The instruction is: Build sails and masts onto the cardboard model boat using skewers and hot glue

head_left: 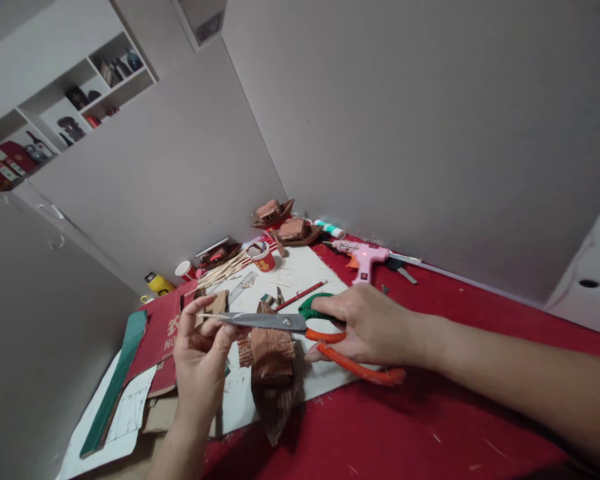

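Note:
My right hand (367, 327) grips a pair of scissors (300, 325) with one green and one orange handle loop. The steel blades point left toward my left hand (200, 353). My left hand is raised with thumb and fingers pinched on a thin wooden stick (211, 316) that lies along the scissor blades. Below both hands a brown model boat (273, 373) of corrugated card sits on a white board (300, 277).
A red cloth (430, 413) covers the table. A pink glue gun (365, 255), a red pencil (301, 295), a red cup (264, 257), a bundle of sticks (225, 268), two more brown boat models (285, 222) and a yellow bottle (157, 283) lie behind. Red card (163, 337) and a green strip (115, 383) lie left.

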Tool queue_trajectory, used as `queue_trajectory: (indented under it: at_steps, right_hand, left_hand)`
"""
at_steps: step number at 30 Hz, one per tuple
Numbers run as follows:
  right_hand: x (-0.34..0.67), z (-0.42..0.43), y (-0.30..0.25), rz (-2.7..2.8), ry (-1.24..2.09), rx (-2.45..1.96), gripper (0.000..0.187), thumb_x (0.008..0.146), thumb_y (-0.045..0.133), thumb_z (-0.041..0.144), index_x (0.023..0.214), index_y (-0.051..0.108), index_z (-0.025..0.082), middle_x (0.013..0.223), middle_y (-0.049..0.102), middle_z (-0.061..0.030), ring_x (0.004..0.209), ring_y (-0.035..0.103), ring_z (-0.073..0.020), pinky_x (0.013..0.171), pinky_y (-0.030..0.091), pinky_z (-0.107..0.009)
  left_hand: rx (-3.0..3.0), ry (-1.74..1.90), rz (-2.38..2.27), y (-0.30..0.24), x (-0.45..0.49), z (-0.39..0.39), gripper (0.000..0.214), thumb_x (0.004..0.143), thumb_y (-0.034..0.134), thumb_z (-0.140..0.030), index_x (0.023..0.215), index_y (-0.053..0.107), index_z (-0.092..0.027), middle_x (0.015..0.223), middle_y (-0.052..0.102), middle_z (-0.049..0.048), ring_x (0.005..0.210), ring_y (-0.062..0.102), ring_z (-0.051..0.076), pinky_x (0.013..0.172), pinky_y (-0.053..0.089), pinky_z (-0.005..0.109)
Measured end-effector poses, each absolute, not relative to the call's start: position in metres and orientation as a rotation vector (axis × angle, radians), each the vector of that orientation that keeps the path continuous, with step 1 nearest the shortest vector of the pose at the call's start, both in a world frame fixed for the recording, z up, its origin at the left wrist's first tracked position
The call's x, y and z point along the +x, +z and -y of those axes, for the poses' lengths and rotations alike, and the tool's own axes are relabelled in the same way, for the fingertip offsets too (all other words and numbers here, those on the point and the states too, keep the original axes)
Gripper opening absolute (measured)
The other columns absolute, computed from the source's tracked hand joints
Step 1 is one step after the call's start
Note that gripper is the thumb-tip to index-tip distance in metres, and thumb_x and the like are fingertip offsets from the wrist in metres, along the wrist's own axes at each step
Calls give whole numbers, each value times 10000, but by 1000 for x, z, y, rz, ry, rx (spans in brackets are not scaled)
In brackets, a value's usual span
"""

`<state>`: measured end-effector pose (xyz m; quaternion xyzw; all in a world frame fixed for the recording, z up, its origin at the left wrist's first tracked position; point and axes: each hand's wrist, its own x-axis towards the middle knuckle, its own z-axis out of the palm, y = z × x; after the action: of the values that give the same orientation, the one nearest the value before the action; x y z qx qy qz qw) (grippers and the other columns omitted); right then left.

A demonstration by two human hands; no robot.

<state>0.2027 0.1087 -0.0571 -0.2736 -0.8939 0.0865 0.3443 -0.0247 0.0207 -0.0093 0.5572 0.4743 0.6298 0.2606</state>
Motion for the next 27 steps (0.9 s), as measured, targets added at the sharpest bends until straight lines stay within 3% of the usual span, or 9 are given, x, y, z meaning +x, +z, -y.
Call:
queue_trajectory:
  at_steps: [3, 6, 17, 27]
  right_hand:
    - [203, -108, -58, 2316, 192, -716, 588, 779, 500, 743, 620, 568, 182, 487, 533, 5, 421, 392, -111, 467, 226, -253]
    - [203, -109, -58, 2304, 176, -711, 582, 789, 493, 735, 628, 575, 182, 492, 544, 2, 420, 405, -115, 465, 227, -255]
    - [203, -107, -55, 2360, 220, -773, 515, 739, 594, 699, 696, 597, 185, 597, 652, -28, 516, 567, -169, 499, 269, -248]
    - [203, -106, -54, 2351, 278, -730, 515, 743, 594, 689, 626, 548, 190, 527, 568, 3, 448, 445, -120, 475, 253, -243]
  left_hand:
    - [1474, 1700, -1227, -10, -31, -23, 182, 768, 757, -212, 898, 632, -184, 726, 708, -16, 660, 689, 120, 649, 577, 214]
    - [1439, 1692, -1210, -10, -36, -23, 115, 756, 768, -208, 797, 669, -166, 703, 707, -10, 644, 679, 110, 658, 566, 199]
    - [1486, 1659, -1185, -8, -35, -20, 70, 786, 744, -203, 823, 687, -185, 701, 719, -14, 646, 688, 114, 657, 562, 199]
    - [1578, 1745, -1208, -10, -33, -18, 118, 780, 740, -173, 857, 651, -182, 714, 724, -6, 639, 697, 125, 651, 571, 216]
